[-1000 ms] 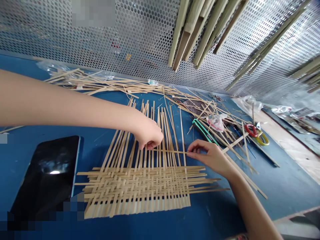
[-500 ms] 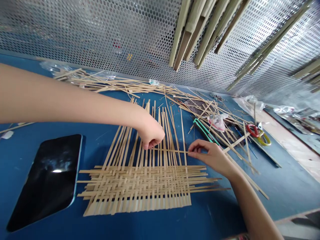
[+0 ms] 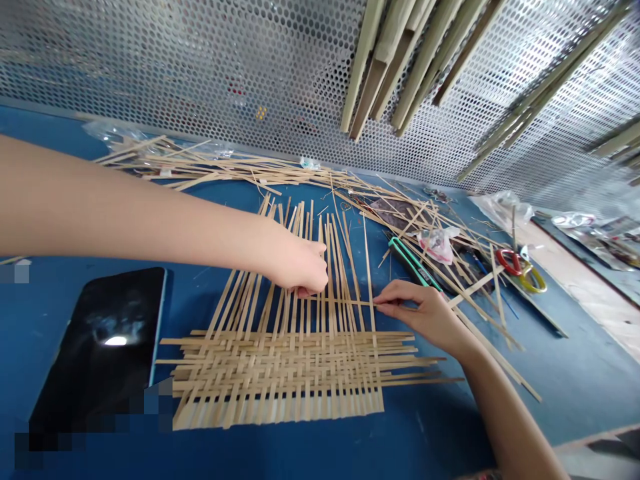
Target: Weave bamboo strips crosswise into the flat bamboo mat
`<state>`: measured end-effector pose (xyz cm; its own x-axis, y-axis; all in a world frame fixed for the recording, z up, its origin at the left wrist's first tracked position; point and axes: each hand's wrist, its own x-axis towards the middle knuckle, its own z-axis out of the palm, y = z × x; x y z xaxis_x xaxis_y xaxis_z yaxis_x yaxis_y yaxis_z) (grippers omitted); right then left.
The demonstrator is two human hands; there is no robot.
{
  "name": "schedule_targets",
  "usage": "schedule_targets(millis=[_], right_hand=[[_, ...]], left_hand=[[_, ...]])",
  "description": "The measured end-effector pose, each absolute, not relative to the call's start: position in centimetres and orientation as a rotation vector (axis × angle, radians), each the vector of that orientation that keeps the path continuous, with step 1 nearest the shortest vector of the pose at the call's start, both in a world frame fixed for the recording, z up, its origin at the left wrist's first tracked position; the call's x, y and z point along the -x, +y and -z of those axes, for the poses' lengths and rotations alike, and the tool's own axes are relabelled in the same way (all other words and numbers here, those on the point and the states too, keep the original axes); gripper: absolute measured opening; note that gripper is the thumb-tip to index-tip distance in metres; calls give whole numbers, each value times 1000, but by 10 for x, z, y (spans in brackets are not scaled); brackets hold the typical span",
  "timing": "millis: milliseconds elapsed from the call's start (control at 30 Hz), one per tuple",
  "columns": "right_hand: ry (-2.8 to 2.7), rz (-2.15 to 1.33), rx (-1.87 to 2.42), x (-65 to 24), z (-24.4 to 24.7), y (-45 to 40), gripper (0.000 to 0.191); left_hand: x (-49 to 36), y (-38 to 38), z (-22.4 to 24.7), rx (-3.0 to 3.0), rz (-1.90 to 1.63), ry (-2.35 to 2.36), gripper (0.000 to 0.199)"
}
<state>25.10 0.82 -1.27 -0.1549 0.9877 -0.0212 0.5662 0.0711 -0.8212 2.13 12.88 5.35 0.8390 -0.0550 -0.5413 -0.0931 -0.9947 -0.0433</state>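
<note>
A partly woven mat (image 3: 280,367) of pale, flat bamboo strips lies on the blue table, its long lengthwise strips fanning out away from me. Above the woven part, a thin bamboo strip (image 3: 353,303) runs crosswise among these. My right hand (image 3: 413,307) pinches its right end between thumb and fingertips, just beyond the rightmost lengthwise strip. From the left, my left hand (image 3: 303,267) reaches over the lengthwise strips with fingers curled closed at the crosswise strip's other visible part; the knuckles hide the exact grip.
A black tablet (image 3: 107,340) lies left of the mat, partly blurred by blocks. To the right are a green-handled cutter (image 3: 413,262), scissors (image 3: 523,267) and a crumpled plastic bag (image 3: 439,244). Loose strips (image 3: 280,175) lie along the perforated metal panel (image 3: 190,73) at the back.
My left hand has rotated slightly, its knuckles shifting over the lengthwise strips. My right hand keeps its pinch almost in place. The view has shifted a little.
</note>
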Motion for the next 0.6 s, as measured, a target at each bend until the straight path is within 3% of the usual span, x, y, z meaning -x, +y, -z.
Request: schedule_targets(millis=[367, 600], right_hand=[[-1831, -920, 1582, -249, 12, 8, 11], [-1839, -871, 1585, -251, 14, 9, 11]], left_hand=[[2, 143, -23, 2913, -482, 358, 8], [6, 140, -32, 3038, -418, 319, 36]])
